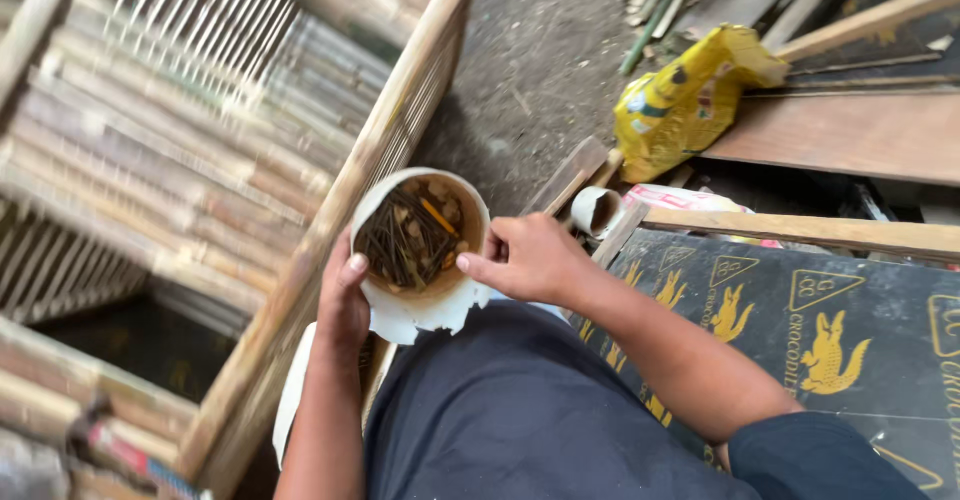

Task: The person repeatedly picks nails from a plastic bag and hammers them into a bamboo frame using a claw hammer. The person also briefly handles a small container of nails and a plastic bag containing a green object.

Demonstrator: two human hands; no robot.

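Note:
A round white container with a ragged broken rim rests on my lap, filled with several rusty nails and brown bits. My left hand grips its left side, thumb up along the wall. My right hand holds the right rim, thumb pressed on the edge. A bamboo frame of slats leans just left of the container.
A yellow plastic bag lies on the dirt floor at the upper right beside wooden planks. A black printed sheet under a wooden batten lies to my right. A small white roll sits behind my right hand.

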